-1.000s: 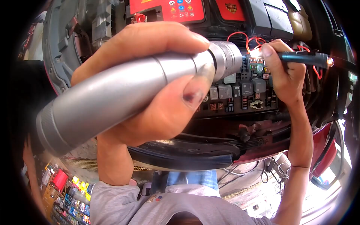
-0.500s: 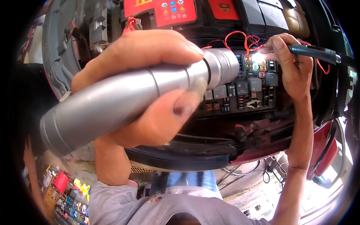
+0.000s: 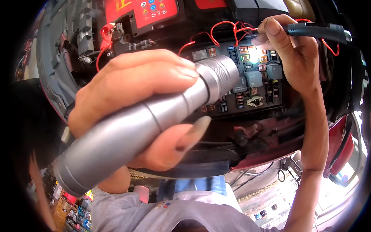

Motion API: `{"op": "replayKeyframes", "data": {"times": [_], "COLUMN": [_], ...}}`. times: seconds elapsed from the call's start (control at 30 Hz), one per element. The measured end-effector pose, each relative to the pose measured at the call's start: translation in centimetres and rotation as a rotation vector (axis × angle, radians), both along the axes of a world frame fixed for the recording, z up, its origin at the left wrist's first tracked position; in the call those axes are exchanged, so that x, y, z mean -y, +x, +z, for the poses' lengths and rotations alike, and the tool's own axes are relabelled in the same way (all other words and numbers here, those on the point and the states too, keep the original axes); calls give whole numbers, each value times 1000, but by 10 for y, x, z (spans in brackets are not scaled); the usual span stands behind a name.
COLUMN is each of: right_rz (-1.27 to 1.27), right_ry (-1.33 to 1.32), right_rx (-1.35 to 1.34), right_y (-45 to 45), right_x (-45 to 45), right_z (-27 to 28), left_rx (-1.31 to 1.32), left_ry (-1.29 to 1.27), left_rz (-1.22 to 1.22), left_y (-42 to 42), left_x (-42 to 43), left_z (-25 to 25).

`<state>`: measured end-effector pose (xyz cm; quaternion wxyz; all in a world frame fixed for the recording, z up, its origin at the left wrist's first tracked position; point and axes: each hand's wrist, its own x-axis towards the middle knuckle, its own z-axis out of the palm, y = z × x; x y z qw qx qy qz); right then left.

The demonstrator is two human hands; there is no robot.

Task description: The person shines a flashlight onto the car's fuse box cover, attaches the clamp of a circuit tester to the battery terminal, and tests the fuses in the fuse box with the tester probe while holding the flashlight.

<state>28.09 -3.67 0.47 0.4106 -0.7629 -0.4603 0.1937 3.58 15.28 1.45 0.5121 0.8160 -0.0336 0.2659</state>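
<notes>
My left hand [image 3: 131, 85] is wrapped around a silver flashlight [image 3: 135, 127], tilted with its knurled head toward the fuse box [image 3: 228, 101]. A bright spot of light falls on the small fuses [image 3: 245, 49] there. Between the fingers of my right hand [image 3: 291, 50] is a dark pen-shaped circuit tester [image 3: 319, 31], lying nearly level over the upper right of the box. Its tip is hidden by my fingers and the glare. Grey relays [image 3: 254, 78] stand just below the lit spot. A thin red wire [image 3: 222, 24] loops behind the box and past my right hand.
A red-topped battery [image 3: 156, 13] lies at the back, with a red clip [image 3: 107, 33] near its terminal. The car's front edge [image 3: 201, 167] runs below the fuse box. Another person's arm [image 3: 36, 185] shows at far left, above shelves of small goods [image 3: 79, 216].
My view has shifted, so the battery and fuse box sit further left. The flashlight now tilts more steeply, and my left thumb has lifted away from its neck. My right hand still holds the tester.
</notes>
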Motion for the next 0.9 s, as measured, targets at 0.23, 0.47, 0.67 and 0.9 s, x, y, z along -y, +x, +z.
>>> {"op": "replayKeyframes", "data": {"times": [0.23, 0.47, 0.67, 0.9], "right_rz": [95, 149, 202, 268], "right_ry": [-51, -51, -125, -274], "right_rx": [35, -31, 3, 58], "right_y": [6, 11, 11, 11], "right_x": [2, 9, 12, 14], "right_z": [5, 7, 4, 10], "left_rx": [-2, -1, -7, -24], "left_ry": [-64, -46, -91, -57], "left_rz": [38, 39, 17, -21], "left_y": [-8, -8, -7, -7], "left_x": [-6, -8, -8, -14], "left_z": [-4, -3, -4, -3]}}
